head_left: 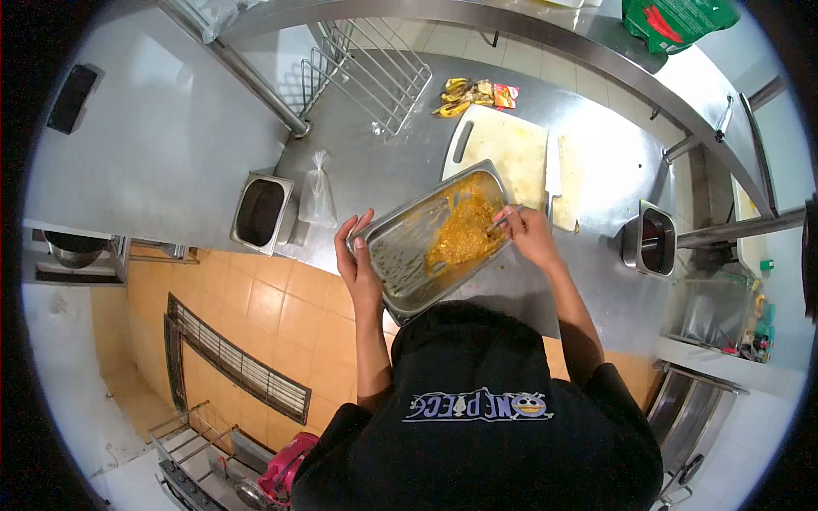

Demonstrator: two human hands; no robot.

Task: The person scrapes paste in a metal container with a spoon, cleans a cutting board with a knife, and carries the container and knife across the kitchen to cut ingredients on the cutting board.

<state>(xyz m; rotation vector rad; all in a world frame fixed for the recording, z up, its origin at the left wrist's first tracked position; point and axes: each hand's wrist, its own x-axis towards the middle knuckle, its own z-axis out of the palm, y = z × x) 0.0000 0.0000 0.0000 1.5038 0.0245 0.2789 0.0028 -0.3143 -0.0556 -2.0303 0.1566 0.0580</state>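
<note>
A rectangular steel food pan [400,264] is tilted over the near edge of the counter. Yellow-orange mash [464,232] is heaped toward its right end, with smears across the rest of the bottom. My left hand [362,264] grips the pan's left end, thumb on the rim and fingers along the outside. In my right hand [530,237] is a thin metal utensil [501,222], its tip down at the mash; whether it is a fork or a spoon I cannot tell. Behind the pan lie a white cutting board [503,140] and a knife [554,170].
Banana peels [460,95] and a small red packet [505,95] lie behind the board. A wire rack [375,72], a tied plastic bag [318,196] and a deep steel container [262,213] stand left. Another container [654,238] is at right. A steel shelf [545,38] runs overhead.
</note>
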